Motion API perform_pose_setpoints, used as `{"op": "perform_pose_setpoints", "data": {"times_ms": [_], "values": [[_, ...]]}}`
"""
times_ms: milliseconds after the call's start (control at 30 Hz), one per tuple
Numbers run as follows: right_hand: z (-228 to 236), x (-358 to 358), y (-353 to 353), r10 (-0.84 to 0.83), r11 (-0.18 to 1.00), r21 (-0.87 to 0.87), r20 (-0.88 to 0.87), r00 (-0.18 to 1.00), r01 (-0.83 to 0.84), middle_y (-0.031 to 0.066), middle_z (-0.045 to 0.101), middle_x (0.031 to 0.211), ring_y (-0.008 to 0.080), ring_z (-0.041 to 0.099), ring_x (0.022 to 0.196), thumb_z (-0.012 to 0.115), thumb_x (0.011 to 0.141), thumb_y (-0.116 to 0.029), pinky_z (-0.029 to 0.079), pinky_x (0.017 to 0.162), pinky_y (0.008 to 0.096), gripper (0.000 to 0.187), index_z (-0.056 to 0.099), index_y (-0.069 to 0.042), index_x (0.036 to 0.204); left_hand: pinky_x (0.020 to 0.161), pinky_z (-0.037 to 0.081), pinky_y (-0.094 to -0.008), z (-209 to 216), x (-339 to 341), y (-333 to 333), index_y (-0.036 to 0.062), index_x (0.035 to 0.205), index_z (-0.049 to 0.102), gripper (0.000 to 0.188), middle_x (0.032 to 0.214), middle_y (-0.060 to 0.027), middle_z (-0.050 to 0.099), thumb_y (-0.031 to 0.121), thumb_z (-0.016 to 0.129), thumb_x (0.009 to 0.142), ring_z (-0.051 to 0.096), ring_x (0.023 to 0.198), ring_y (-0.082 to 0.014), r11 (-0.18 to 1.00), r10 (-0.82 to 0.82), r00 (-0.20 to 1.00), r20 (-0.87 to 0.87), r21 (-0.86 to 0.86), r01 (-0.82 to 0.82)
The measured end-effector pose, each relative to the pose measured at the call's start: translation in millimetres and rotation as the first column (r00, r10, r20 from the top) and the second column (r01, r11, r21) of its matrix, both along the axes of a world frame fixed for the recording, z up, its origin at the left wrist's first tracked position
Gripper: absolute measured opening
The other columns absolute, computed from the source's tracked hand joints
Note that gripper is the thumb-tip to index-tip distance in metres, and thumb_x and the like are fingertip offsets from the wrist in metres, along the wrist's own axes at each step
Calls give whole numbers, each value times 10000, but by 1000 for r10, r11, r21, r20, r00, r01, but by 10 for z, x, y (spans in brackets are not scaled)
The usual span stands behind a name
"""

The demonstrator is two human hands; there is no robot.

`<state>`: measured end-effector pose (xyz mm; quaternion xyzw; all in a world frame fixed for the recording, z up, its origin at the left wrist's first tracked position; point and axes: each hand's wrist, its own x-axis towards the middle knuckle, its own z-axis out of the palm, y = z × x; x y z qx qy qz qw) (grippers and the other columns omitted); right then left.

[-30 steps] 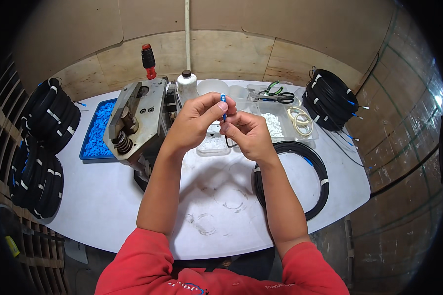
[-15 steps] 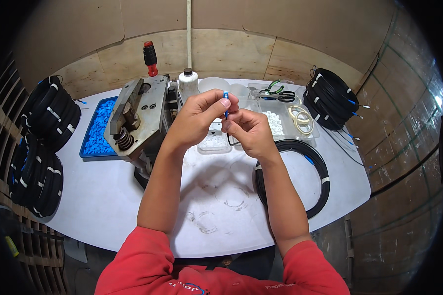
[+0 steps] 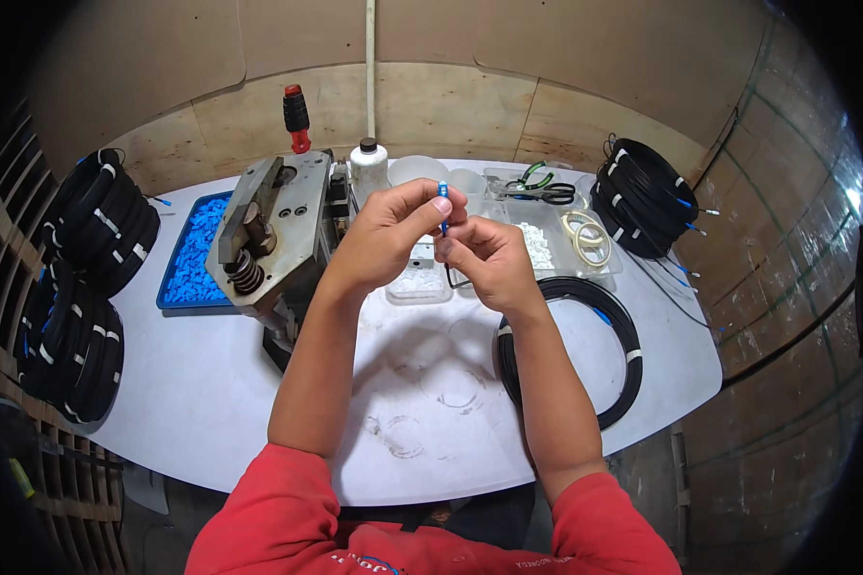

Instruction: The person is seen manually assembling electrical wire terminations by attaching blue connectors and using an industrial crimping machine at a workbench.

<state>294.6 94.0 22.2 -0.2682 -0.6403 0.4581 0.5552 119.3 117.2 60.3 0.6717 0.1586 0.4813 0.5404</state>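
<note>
Above the middle of the table, both hands meet at a small blue cable connector (image 3: 443,191), held upright. Thumb and fingers of my left hand (image 3: 391,230) pinch its upper part, with the pale tip showing above the thumb. Just below, my right hand (image 3: 491,264) is closed around the connector's lower end and the black cable (image 3: 461,284) that comes out of it. The fingers partly cover the connector, so its lower end is hard to make out. To the right, a coil of black cable (image 3: 634,383) lies on the table, partly behind my right forearm.
A metal press (image 3: 292,216) stands left of my hands, beside a blue tray (image 3: 197,308) of small blue parts. Behind are a white bottle (image 3: 368,168), clear boxes with white pieces (image 3: 535,251), tape rolls (image 3: 590,244) and scissors (image 3: 552,194). Cable coils (image 3: 642,201) stack at both sides.
Both hands keep the same grip on the connector and cable. The whole view has shifted very slightly; nothing on the table has moved.
</note>
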Motion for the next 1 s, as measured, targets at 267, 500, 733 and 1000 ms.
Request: {"op": "perform_pose_setpoints", "data": {"times_ms": [267,500,733,1000], "values": [[-9,10,7,-6,1000,-4,16,1000,7,7,663,820,46,585,758,679,904,-91,481,682,214,107,671,16,906,823,480,-290,-16,9,11,-17,1060,647,238,962,-38,653,183,568,956,592,898,-117,1000,1,1000,-14,-17,-1],[7,10,1,-6,1000,14,6,1000,6,6,661,819,51,586,757,675,906,-88,484,683,219,104,669,15,900,709,485,-270,13,56,-22,-39,1016,632,231,848,-38,627,175,557,971,563,783,-107,1000,11,1000,18,20,-12],[0,14,5,21,1000,7,4,1000,-21,8,662,835,58,590,763,664,912,-85,490,699,225,103,666,18,903,690,483,-269,-4,46,-18,-36,1014,633,231,842,-33,626,178,558,971,560,772,-102,999,28,999,36,14,-29],[26,17,-7,14,1000,19,1,1000,-14,10,662,827,60,593,752,663,912,-86,492,700,227,103,665,17,903,819,479,-285,5,18,-12,-20,1076,645,243,973,-40,654,178,565,959,592,894,-117,1000,-9,1000,-18,-6,9]]}}
